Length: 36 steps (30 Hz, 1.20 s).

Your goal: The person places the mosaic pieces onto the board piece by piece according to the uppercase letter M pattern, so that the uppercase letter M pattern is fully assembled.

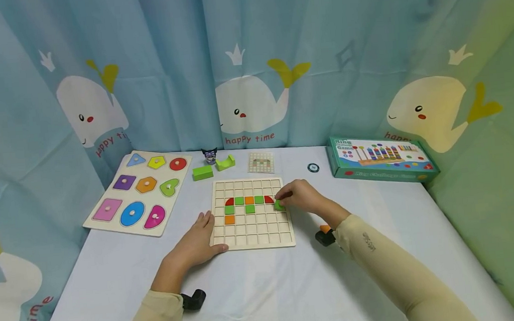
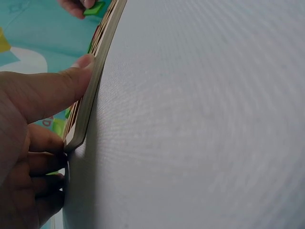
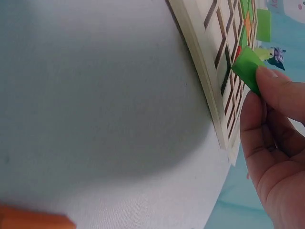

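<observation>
A wooden grid board [image 1: 262, 233] lies flat on the white table, bearing green, orange and red tiles in its upper cells. My right hand [image 1: 304, 196] pinches a small green square tile [image 3: 247, 68] between thumb and fingertips, above the board's right side. At the near left corner, my left hand [image 1: 194, 243] rests against the board, its thumb stretched along the near edge and its fingers at the left edge. In the left wrist view the thumb [image 2: 62, 88] touches the board's rim; some fingers are partly in shadow.
A pattern card [image 1: 260, 162] lies behind the board. Left of it stand green blocks [image 1: 202, 173] and a small dark figurine [image 1: 210, 155]. A shape puzzle [image 1: 119, 191] is at far left, a green game box [image 1: 381, 158] at back right. A round disc [image 1: 313, 167] lies between.
</observation>
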Motion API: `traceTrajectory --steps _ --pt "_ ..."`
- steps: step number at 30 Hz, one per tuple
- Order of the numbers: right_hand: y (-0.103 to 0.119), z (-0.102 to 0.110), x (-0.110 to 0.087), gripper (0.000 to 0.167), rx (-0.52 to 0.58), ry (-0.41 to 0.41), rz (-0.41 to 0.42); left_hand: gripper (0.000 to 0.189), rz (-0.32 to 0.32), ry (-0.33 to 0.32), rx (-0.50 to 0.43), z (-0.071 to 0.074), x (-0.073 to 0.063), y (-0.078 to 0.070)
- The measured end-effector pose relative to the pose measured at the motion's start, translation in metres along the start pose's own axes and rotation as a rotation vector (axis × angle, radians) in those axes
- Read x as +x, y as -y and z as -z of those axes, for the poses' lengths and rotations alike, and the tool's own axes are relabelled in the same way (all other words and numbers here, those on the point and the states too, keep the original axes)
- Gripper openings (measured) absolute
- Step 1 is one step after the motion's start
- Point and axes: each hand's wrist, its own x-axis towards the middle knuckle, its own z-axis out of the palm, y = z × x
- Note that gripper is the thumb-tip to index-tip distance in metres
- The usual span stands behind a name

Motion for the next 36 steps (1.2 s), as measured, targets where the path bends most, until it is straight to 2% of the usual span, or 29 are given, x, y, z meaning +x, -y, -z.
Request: traceTrajectory --steps 18,25,36 --pt "0.006 -0.016 0.016 0.011 -0.055 0.017 0.079 0.102 -0.003 -0.001 0.005 -0.003 0.002 0.0" --pt "0.006 -0.022 0.018 0.009 -0.062 0.032 0.069 0.101 -0.007 0.004 0.005 -0.002 0.001 0.001" --pt "0.003 -0.018 0.01 0.011 -0.027 -0.005 0.034 0.101 0.003 -0.001 0.001 0.0 0.0 0.0"
